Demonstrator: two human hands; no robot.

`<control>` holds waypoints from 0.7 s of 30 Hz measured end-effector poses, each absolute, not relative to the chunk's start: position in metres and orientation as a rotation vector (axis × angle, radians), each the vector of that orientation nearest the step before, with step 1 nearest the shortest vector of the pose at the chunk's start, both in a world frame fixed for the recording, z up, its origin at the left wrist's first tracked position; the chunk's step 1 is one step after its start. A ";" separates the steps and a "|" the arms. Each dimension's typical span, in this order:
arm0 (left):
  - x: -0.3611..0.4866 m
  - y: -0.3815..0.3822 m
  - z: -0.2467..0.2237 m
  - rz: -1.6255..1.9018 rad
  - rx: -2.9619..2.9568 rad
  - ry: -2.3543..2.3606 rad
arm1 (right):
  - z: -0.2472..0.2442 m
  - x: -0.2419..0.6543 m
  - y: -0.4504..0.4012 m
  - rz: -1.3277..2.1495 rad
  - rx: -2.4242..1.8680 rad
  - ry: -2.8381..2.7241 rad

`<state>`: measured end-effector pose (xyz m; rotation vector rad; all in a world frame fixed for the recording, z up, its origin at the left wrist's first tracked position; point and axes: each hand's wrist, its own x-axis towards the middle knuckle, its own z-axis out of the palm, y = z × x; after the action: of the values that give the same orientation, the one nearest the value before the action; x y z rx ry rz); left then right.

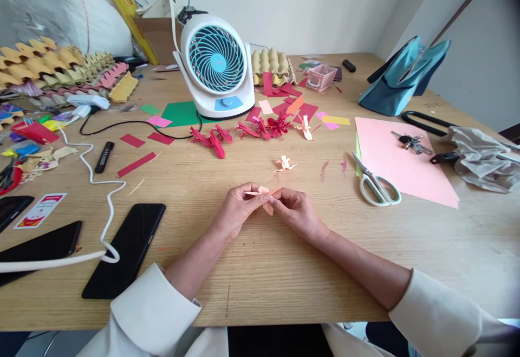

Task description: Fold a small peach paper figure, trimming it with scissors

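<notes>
Both hands meet over the wooden table, pinching one small folded piece of light pink paper (267,207). My left hand (239,208) grips its left side between thumb and fingers. On the right side, my right hand (298,212) is closed on the same paper, thumb and fingertips together near its middle. Narrow points of the paper stick out around the fingertips; the rest is hidden by them. Just beyond the hands lies a pale pink folded paper figure (285,163). Another pale figure (306,128) sits farther back, beside a row of crimson folded paper figures (278,125).
A white fan (217,64) stands at the back. Scissors (376,182) and pink paper sheets (400,164) with keys (412,143) lie right. To the left are a black phone (125,251), a white cable (109,205), a marker (104,156) and crimson strips (136,164).
</notes>
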<state>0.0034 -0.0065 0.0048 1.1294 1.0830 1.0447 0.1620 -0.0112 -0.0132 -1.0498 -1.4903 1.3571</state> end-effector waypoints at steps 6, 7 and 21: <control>0.004 -0.008 0.001 1.125 1.180 1.153 | -0.014 0.164 -0.011 1.384 -1.032 -1.517; 0.004 -0.009 0.001 1.120 1.174 1.147 | -0.014 0.165 -0.012 1.374 -1.032 -1.526; 0.002 -0.010 0.004 1.089 1.314 1.126 | -0.017 0.166 -0.012 1.391 -1.027 -1.507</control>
<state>0.0025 -0.0098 0.0039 1.3144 1.1255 1.0888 0.1660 -0.0117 -0.0171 -1.0274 -1.5070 1.3909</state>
